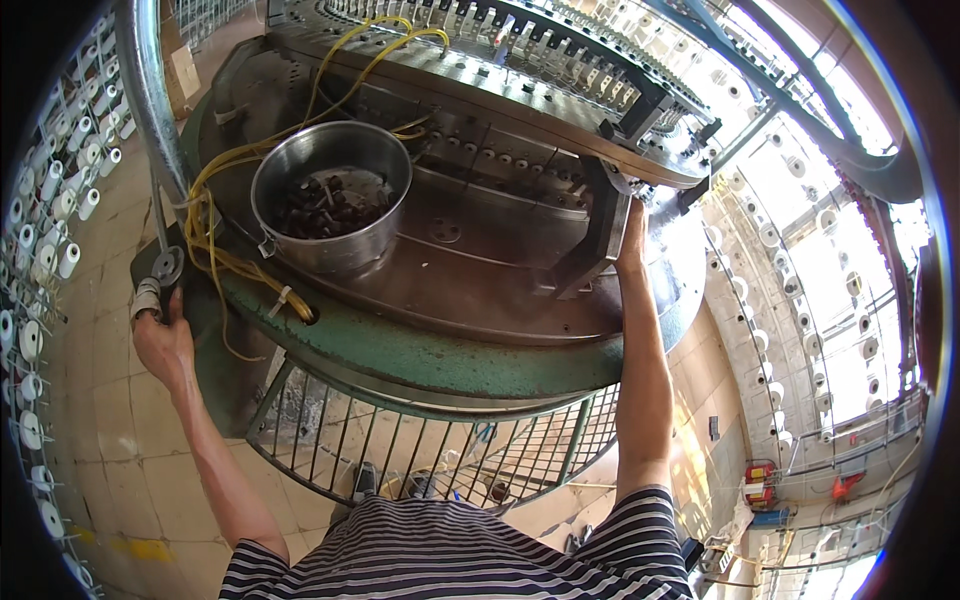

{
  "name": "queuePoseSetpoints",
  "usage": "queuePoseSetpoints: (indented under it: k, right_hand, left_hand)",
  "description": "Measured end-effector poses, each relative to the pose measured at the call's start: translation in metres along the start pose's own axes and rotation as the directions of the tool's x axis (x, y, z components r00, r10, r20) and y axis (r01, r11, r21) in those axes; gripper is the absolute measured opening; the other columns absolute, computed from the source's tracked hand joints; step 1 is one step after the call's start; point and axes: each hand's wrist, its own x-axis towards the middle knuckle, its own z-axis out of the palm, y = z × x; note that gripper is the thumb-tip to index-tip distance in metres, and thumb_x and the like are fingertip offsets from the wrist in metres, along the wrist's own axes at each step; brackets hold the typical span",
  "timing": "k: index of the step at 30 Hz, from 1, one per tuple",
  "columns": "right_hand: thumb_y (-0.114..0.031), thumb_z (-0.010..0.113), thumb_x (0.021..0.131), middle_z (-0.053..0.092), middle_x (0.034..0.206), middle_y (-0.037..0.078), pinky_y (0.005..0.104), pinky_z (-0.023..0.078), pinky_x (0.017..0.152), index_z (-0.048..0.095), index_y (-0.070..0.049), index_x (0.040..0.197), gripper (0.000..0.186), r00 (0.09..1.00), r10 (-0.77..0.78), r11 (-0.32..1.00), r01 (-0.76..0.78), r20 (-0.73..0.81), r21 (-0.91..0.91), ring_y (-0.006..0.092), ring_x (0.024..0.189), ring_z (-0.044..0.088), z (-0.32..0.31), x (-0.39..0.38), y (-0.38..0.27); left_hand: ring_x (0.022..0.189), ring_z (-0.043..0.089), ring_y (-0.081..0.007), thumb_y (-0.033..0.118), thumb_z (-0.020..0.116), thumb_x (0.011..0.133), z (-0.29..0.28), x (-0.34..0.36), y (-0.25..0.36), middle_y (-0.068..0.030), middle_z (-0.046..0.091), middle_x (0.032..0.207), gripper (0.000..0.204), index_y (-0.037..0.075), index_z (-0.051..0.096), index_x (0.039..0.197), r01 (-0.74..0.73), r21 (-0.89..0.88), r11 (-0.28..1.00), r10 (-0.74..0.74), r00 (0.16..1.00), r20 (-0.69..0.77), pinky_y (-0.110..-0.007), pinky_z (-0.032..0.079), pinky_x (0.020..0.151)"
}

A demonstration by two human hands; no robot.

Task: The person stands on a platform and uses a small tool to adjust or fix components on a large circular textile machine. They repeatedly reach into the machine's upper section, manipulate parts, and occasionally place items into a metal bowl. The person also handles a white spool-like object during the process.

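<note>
Machine bed [480,290], dark brown metal with a rounded front edge, fills the centre of the frame; worn green painted rim [440,352] along its front. Left hand [165,345] is at mid-left of the frame, outside that rim. Its fingers look curled round a pale wrapped grip [147,296], thumb pointing up; the far side of the grasp is hidden. Grip sits just below a grey metal lever head [168,264], near a thick grey steel post [150,95] at upper left.

Right hand [633,238] is right of centre, against the outer side of an angled dark metal bracket [604,222], which stands on the bed. Fingertips are hidden there, so cannot tell how far they are closed or whether they grip it.

Round shiny steel pot [375,240] sits on the bed left of centre, small dark brown parts [325,208] inside. Yellow cables [205,225] run past its left side, ends hanging over the rim. Toothed metal ring assembly [480,75] across the top. Green barred guard [430,450] under the rim, lower centre. White yarn cones [68,260] line the left edge.
</note>
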Motion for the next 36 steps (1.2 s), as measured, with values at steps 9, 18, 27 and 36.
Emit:
queuePoseSetpoints:
  k: [9,18,27,36]
  right_hand:
    - [-0.013,0.069,0.094,0.077,0.101,0.007,0.0317,0.057,0.079,0.074,0.0,0.114,0.024,0.985,0.169,0.747,-0.139,0.017,0.65,0.018,0.091,0.073,0.015,0.006,0.075]
    - [-0.007,0.066,0.088,0.077,0.092,0.005,0.0292,0.055,0.071,0.075,-0.004,0.099,0.015,0.933,-0.339,0.864,0.361,0.124,-0.35,0.0152,0.082,0.072,0.002,0.023,0.056]
    - [-0.014,0.081,0.084,0.074,0.078,0.004,0.0303,0.054,0.064,0.076,-0.005,0.099,0.019,0.947,-0.319,0.932,0.319,0.028,-0.173,0.0132,0.071,0.069,0.011,0.026,0.111]
    - [-0.026,0.076,0.085,0.075,0.089,0.01,0.0393,0.057,0.071,0.073,-0.008,0.109,0.03,0.991,-0.093,0.996,0.092,-0.096,-0.006,0.0264,0.079,0.073,0.024,0.03,0.123]
  left_hand:
    - [0.092,0.066,-0.0399,0.03,0.079,0.086,0.002,-0.001,-0.001,-0.0183,0.071,0.1,0.036,0.007,0.073,0.113,-0.022,-0.017,1.0,0.021,0.999,-0.026,-0.046,0.051,0.075]
    - [0.092,0.066,-0.0397,0.031,0.078,0.088,-0.003,-0.001,0.003,-0.0196,0.071,0.098,0.034,0.007,0.074,0.112,-0.009,0.035,0.999,0.008,1.0,0.006,-0.046,0.051,0.075]
    - [0.091,0.067,-0.037,0.03,0.078,0.087,-0.002,-0.001,0.004,-0.0174,0.071,0.096,0.034,0.008,0.074,0.113,-0.023,-0.004,1.0,0.023,0.999,-0.043,-0.045,0.051,0.075]
    - [0.088,0.066,-0.0403,0.031,0.078,0.087,0.001,-0.001,0.003,-0.0187,0.071,0.094,0.035,0.01,0.073,0.114,-0.023,-0.005,1.0,0.022,0.998,-0.056,-0.048,0.05,0.074]
